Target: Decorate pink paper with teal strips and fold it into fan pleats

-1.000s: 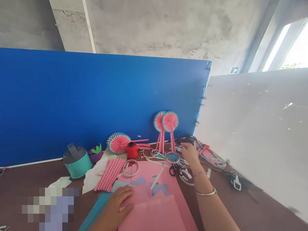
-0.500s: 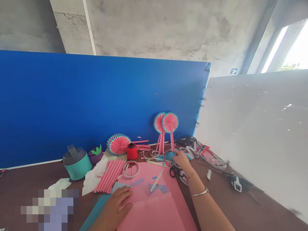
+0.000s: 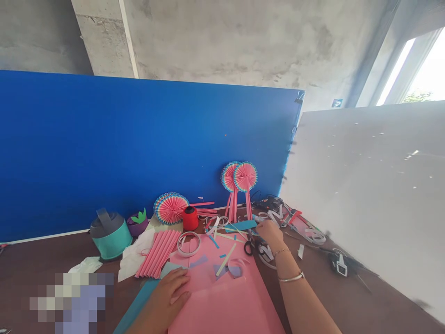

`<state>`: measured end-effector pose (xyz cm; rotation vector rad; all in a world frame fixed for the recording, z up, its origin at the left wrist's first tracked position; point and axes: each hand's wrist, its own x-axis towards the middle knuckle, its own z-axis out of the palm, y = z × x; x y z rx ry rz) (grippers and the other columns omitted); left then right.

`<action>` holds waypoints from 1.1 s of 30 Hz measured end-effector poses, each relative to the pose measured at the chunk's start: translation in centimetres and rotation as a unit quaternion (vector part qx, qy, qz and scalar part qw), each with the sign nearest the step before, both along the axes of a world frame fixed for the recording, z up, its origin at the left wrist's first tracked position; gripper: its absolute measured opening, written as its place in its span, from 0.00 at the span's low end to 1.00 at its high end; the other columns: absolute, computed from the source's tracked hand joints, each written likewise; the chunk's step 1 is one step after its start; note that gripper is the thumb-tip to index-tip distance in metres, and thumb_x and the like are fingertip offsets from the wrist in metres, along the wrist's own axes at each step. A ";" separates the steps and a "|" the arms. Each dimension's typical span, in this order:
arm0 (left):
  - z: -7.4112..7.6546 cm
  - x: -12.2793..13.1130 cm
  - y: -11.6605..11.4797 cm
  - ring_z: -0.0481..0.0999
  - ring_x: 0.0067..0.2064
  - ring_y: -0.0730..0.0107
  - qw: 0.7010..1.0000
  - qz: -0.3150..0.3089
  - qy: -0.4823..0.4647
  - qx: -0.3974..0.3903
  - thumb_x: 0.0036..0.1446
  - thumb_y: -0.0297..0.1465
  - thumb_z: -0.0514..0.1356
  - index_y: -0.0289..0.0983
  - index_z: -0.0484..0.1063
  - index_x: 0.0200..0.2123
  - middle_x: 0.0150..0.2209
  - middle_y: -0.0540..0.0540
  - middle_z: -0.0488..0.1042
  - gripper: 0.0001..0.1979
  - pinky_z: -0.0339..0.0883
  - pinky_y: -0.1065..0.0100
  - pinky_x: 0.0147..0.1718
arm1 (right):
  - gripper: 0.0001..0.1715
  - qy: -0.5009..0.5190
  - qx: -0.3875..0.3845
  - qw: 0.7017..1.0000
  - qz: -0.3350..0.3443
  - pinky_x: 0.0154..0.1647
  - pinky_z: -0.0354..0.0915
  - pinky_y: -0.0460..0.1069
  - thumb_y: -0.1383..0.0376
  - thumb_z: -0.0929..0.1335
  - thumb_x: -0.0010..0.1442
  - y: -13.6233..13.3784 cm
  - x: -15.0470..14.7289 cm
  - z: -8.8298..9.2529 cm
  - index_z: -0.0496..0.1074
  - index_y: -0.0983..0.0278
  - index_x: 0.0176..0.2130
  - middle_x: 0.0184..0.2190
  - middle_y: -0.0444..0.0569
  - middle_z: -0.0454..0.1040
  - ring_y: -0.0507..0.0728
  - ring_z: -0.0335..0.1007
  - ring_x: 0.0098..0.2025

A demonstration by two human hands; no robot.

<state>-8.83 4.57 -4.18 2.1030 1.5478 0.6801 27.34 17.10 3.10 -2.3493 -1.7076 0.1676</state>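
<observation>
My left hand (image 3: 170, 292) lies flat with fingers spread on the left side of a pink paper sheet (image 3: 225, 306). Under and beside it shows the edge of a blue sheet (image 3: 139, 304). My right hand (image 3: 270, 233) is closed at the far right, its fingers curled at the right end of a blue paper strip (image 3: 241, 226); what its fingertips hold, if anything, is hidden. Black-handled scissors (image 3: 248, 248) lie just left of my right wrist. On the pink sheet are a pale strip (image 3: 226, 260), a translucent curl (image 3: 238, 267) and small blue scraps. A tape roll (image 3: 188, 244) rests at its far edge.
Pleated pink paper (image 3: 158, 255), a red thread cone (image 3: 190, 219), a teal pot (image 3: 113, 239) and a purple pot (image 3: 137, 226) stand left. Round paper fans (image 3: 245, 176) lean on the blue partition (image 3: 139, 139). At right lie a glue gun (image 3: 340, 264) and paper scraps.
My right hand has moved slightly right and its fingers have curled in. The blue strip shows more fully, a translucent curl now lies on the pink sheet, and nearby scraps have shifted. My left hand stays put.
</observation>
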 end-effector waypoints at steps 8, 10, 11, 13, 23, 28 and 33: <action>0.7 0.2 -0.3 0.67 0.58 0.58 1.000 0.002 0.004 0.009 0.54 0.43 0.56 0.45 0.76 0.46 0.55 0.49 0.72 0.19 0.60 0.57 0.58 | 0.16 -0.033 -0.008 0.999 0.008 0.45 0.61 0.55 0.69 0.60 0.58 -0.3 -1.3 -1.6 0.76 0.65 0.38 0.45 0.58 0.74 0.65 0.65 0.52; 0.8 0.2 -0.2 0.67 0.58 0.57 1.000 0.007 0.006 0.009 0.54 0.43 0.56 0.45 0.77 0.46 0.54 0.49 0.72 0.19 0.60 0.57 0.58 | 0.16 -0.035 -0.006 0.999 0.016 0.47 0.60 0.56 0.70 0.61 0.58 -0.4 -1.7 -1.6 0.76 0.67 0.40 0.46 0.60 0.73 0.65 0.64 0.54; 0.8 0.2 -0.2 0.67 0.58 0.57 1.000 0.007 0.008 0.008 0.54 0.43 0.56 0.45 0.77 0.46 0.54 0.49 0.72 0.19 0.60 0.56 0.58 | 0.16 -0.033 -0.006 0.999 0.019 0.47 0.60 0.56 0.70 0.61 0.57 -0.5 -1.9 -1.5 0.76 0.68 0.40 0.47 0.60 0.73 0.66 0.63 0.54; 0.6 0.1 0.0 0.68 0.57 0.57 1.000 0.001 0.010 0.006 0.54 0.43 0.56 0.45 0.77 0.46 0.54 0.49 0.72 0.19 0.60 0.56 0.58 | 0.15 -0.026 -0.004 0.999 0.018 0.47 0.60 0.57 0.71 0.62 0.56 -0.7 -1.8 -0.9 0.75 0.69 0.40 0.47 0.62 0.73 0.67 0.64 0.53; 1.7 0.6 -0.4 0.64 0.59 0.58 0.993 0.027 -0.110 0.013 0.56 0.46 0.54 0.42 0.76 0.44 0.59 0.45 0.67 0.20 0.59 0.58 0.58 | 0.09 0.268 0.063 0.928 0.250 0.33 0.62 0.46 0.65 0.62 0.57 -3.6 -3.9 6.9 0.70 0.66 0.34 0.31 0.48 0.75 0.53 0.69 0.33; 4.4 1.1 -0.4 0.74 0.49 0.62 0.946 0.037 -0.304 -0.104 0.59 0.51 0.46 0.39 0.69 0.53 0.51 0.41 0.73 0.29 0.68 0.62 0.48 | 0.09 0.456 -0.072 0.784 0.415 0.33 0.63 0.45 0.64 0.69 0.49 -6.3 -9.8 7.5 0.73 0.65 0.33 0.27 0.44 0.73 0.51 0.68 0.31; 5.7 1.0 -0.7 0.74 0.33 0.70 0.849 0.050 -0.467 -0.242 0.58 0.51 0.47 0.33 0.69 0.49 0.39 0.41 0.76 0.30 0.65 0.70 0.29 | 0.07 0.407 -0.100 0.785 0.455 0.31 0.62 0.44 0.66 0.69 0.49 -7.9 -12.6 7.6 0.75 0.64 0.32 0.28 0.44 0.74 0.51 0.67 0.31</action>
